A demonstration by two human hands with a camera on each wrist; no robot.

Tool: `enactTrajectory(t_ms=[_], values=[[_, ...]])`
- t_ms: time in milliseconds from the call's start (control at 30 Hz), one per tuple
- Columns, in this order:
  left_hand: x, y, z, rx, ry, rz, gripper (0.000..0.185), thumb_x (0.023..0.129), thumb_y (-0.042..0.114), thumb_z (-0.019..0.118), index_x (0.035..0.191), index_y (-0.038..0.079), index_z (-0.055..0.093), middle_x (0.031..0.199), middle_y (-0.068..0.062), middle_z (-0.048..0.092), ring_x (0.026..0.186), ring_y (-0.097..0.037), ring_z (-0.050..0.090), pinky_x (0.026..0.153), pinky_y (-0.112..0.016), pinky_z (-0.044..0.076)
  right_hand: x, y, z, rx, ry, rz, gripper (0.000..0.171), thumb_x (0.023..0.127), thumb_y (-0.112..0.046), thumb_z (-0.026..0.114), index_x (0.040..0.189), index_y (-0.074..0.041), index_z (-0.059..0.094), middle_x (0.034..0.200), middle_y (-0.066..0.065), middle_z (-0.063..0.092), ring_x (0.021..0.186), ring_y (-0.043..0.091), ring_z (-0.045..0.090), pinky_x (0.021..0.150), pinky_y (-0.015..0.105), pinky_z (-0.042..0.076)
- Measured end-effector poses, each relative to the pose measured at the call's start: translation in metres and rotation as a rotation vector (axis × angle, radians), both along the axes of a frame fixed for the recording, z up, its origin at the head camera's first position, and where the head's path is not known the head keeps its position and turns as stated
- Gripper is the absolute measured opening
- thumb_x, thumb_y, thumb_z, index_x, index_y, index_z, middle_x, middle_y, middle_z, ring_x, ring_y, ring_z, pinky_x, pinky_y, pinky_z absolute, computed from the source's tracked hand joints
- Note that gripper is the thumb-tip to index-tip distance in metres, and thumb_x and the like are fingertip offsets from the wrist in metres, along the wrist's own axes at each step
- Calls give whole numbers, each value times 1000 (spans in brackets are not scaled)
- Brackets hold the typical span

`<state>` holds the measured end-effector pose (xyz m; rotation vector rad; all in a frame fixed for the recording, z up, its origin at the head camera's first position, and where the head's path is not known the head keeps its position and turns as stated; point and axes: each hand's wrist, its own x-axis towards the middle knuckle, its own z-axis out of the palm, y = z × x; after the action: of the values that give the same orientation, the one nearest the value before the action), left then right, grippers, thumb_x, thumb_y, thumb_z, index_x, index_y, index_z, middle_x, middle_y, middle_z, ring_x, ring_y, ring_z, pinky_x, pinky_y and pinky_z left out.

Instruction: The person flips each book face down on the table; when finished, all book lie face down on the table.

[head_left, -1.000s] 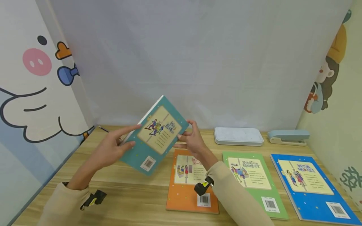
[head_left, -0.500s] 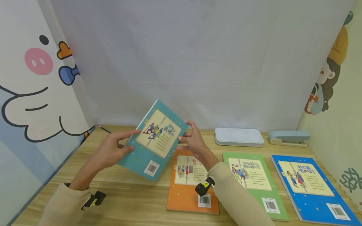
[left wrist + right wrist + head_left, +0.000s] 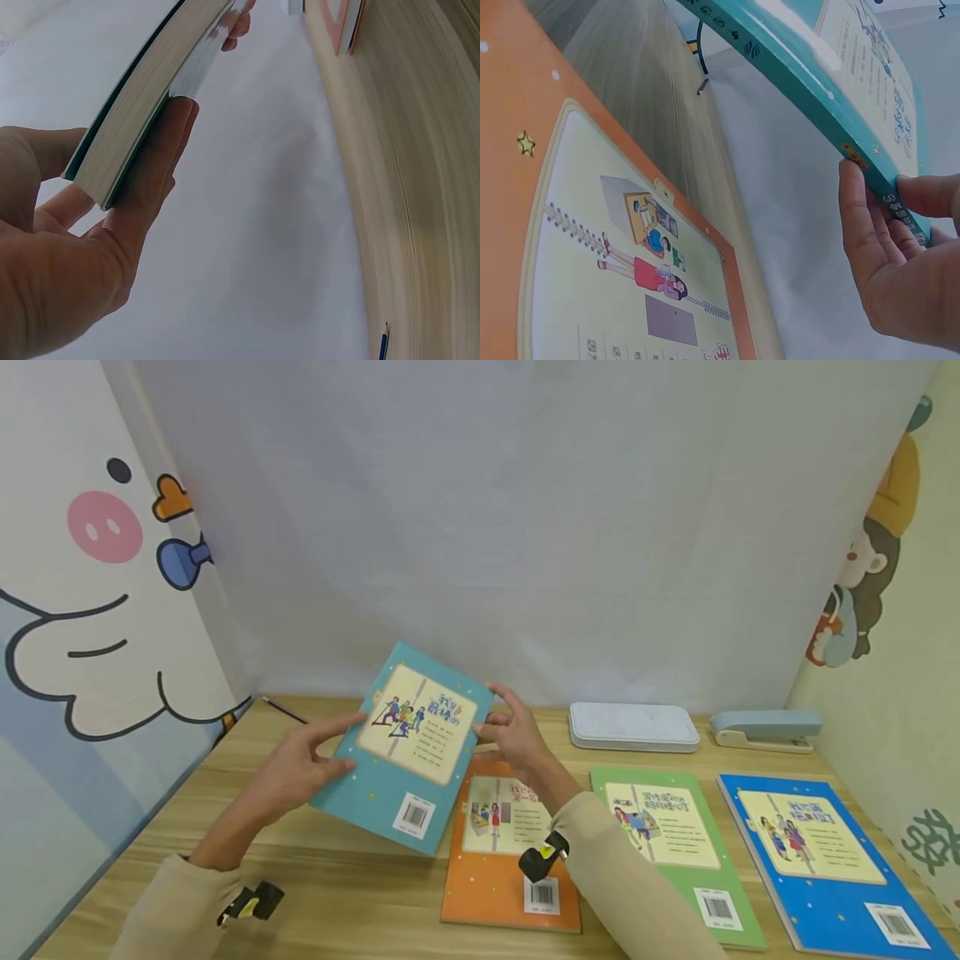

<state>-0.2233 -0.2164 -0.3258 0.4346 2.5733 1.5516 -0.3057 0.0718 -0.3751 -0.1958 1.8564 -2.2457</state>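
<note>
A teal book (image 3: 375, 785) is held up above the table, its back cover with a barcode facing the head camera. My left hand (image 3: 288, 772) grips its left edge, thumb on the cover and fingers beneath; in the left wrist view the page edges of the book (image 3: 139, 112) show between them. On the other side my right hand (image 3: 517, 739) pinches the spine edge near the upper right corner, as the right wrist view shows with the hand (image 3: 907, 262) at the spine. Partly under the right forearm, an orange book (image 3: 480, 893) lies flat on the table.
To the right lie a green book (image 3: 675, 881) and a blue book (image 3: 825, 902), both back cover up. A pale flat case (image 3: 633, 727) and a blue-grey stapler (image 3: 765, 729) stand along the back. At the back left is a pencil (image 3: 283, 708).
The teal book has turned clockwise toward upright in the head view and come lower, its cover facing the camera more squarely. Both hands keep hold of it.
</note>
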Motion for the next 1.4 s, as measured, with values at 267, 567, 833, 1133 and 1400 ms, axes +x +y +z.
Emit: enactTrajectory(t_ms=[267, 567, 833, 1133, 1400], values=[[-3, -5, -9, 17, -9, 5, 65, 95, -4, 58, 154, 1, 32, 158, -33, 27, 90, -32, 71, 69, -33, 60, 0, 1, -1, 7, 8, 14, 73, 96, 5, 58, 157, -24, 30, 89, 4, 65, 76, 16, 68, 67, 36, 62], [-6, -11, -20, 101, -77, 3, 65, 97, -3, 57, 155, 0, 29, 162, -31, 19, 100, -26, 64, 75, -29, 59, -2, 4, 0, -37, -19, 84, 78, 94, 12, 56, 158, -24, 28, 93, 2, 62, 80, 14, 63, 73, 34, 61], [-7, -13, -23, 52, -109, 32, 66, 96, -2, 58, 156, 2, 30, 158, -34, 24, 103, -28, 61, 78, -33, 57, -3, 5, -3, -16, 6, 105, 76, 95, 10, 57, 158, -22, 29, 93, 1, 60, 82, 14, 62, 82, 42, 61], [-2, -18, -32, -37, -215, 52, 68, 93, -1, 64, 154, 1, 33, 148, -38, 34, 82, -21, 68, 71, -37, 60, -6, 4, -10, 65, -35, 160, 80, 91, 13, 60, 158, -19, 29, 103, 9, 61, 84, 19, 65, 87, 45, 60], [0, -22, -40, -94, -210, 43, 68, 90, 2, 68, 151, 1, 38, 148, -37, 37, 99, -26, 60, 71, -34, 54, -5, -1, -16, 101, -54, 185, 86, 88, 16, 62, 159, -16, 26, 99, 11, 62, 77, 18, 68, 88, 48, 59]])
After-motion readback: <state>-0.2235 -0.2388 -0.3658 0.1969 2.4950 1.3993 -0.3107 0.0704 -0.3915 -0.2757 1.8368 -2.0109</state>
